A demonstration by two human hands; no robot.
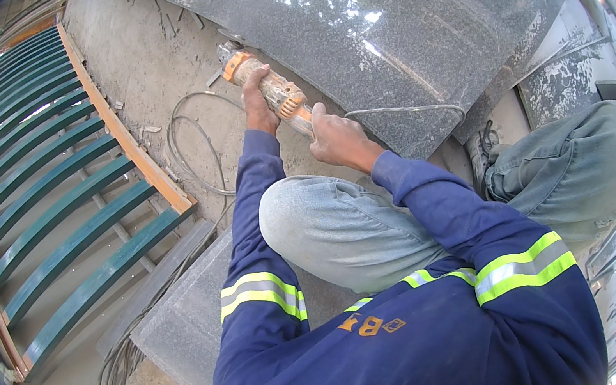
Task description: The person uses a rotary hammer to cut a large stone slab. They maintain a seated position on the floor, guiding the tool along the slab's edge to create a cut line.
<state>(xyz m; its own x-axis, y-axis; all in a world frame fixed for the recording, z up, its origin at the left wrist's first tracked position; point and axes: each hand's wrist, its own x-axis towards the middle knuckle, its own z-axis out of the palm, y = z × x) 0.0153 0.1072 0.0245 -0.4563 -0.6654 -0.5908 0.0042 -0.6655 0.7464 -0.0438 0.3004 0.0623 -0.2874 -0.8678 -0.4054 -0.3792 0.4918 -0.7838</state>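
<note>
Orange and dusty-grey grinder (275, 89): long, scuffed, orange collar and rear housing, metal head | held aslant above the floor (141, 70), head close by the edge of a glossy dark slab (419, 27), contact unclear | left hand (257, 103) wrapped round its body | right hand (340, 139) curled round its rear grip

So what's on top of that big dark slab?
Across the near end of the slab runs a thin grey cable; the strip beneath it is covered. The bright patches look like reflections.
</note>
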